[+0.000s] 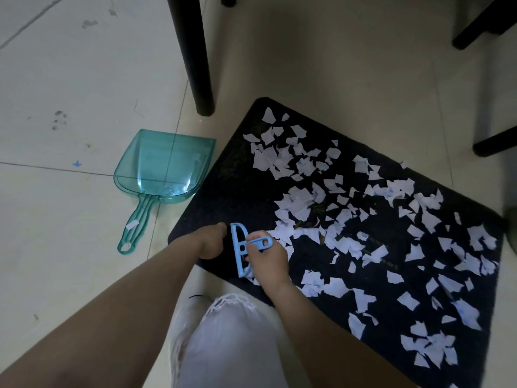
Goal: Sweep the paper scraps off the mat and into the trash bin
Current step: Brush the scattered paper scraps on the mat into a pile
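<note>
No brand or label is showing anywhere; faint blue marks are lying on a few of the paper scraps (pixel 300 201), too small to read as writing. The scraps are lying scattered over most of the dark mat (pixel 240 189), thickest through its middle and right side, while the left strip nearest the dustpan is carrying almost none. 1 scrap is sitting on the handle of the teal see-through dustpan (pixel 165 166), which is lying flat on the tiled floor (pixel 70 79) just beside the mat's left edge, mouth pointing away from the person.

The right hand (pixel 267 257) is curling its fingers around the handle of a small blue brush (pixel 242 249), holding it at the mat's near-left corner; its dark bristles are blending into the mat and are hard to make out. The left hand (pixel 211 242) is resting against the brush's far side, fingers bent downward and out of sight, so I cannot tell whether it is gripping anything.

No trash bin is coming into view. 1 black furniture leg (pixel 195 57) is standing beyond the mat, and other dark legs are being cut off at the upper right. A knee in white fabric (pixel 232 345) is filling the bottom centre.
</note>
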Demonstrator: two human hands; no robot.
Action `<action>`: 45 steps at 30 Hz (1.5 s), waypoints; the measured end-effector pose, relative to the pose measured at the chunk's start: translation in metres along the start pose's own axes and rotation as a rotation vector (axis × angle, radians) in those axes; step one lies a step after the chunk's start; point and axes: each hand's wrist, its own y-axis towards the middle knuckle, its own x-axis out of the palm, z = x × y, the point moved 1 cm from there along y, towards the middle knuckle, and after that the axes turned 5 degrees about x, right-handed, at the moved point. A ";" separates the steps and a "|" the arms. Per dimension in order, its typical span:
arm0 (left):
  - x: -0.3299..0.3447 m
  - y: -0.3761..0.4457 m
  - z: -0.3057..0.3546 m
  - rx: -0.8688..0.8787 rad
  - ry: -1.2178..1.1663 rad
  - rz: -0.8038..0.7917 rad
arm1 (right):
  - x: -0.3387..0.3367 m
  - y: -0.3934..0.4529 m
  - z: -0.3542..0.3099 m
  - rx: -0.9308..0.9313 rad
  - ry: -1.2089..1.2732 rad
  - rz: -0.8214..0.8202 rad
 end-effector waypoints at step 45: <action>-0.002 0.013 0.033 -0.070 0.250 -0.101 | -0.145 0.011 0.016 0.003 -0.060 0.182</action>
